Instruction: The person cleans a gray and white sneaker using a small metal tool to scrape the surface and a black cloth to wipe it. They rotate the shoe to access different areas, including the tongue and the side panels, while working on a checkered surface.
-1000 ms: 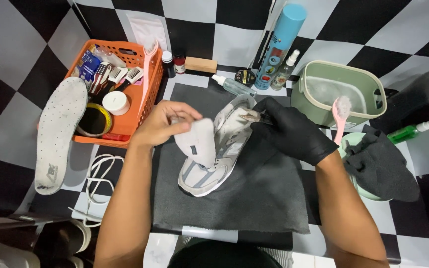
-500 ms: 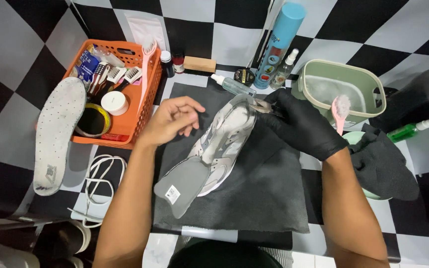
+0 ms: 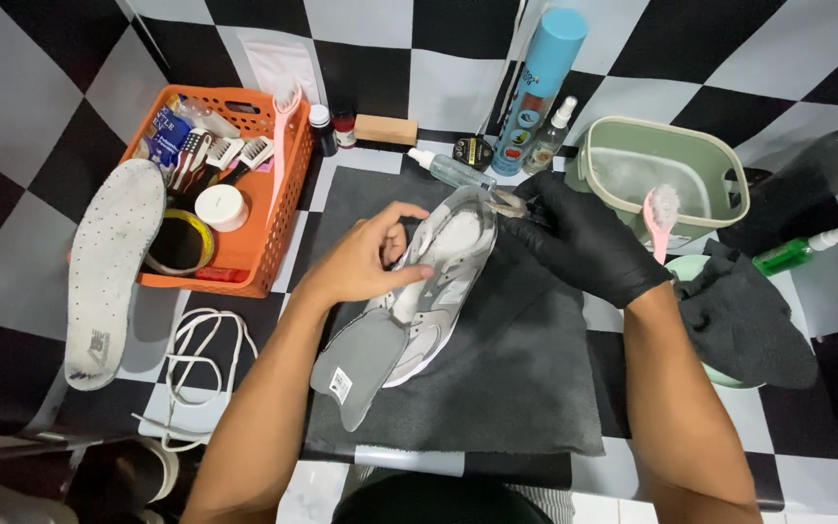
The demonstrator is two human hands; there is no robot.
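A grey and white sneaker (image 3: 438, 291) lies on a dark grey mat (image 3: 506, 388), toe toward me. My bare left hand (image 3: 366, 262) rests on its side, fingers curled over the upper. In a black glove, my right hand (image 3: 584, 243) grips the sneaker's heel end. A grey insole (image 3: 356, 374) lies on the mat beside the shoe's toe, free of both hands.
An orange basket (image 3: 273, 233) of brushes, tape and a jar stands at left, with a white insole (image 3: 109, 272) and white laces (image 3: 196, 369) beside it. Behind are a blue spray can (image 3: 535, 87), small bottles and a green tub (image 3: 661, 175) with a pink brush. A dark cloth (image 3: 749, 320) lies at right.
The grey insole left my left hand and now lies on the mat by the toe. My left hand went back onto the shoe; the right hand stayed at the heel.
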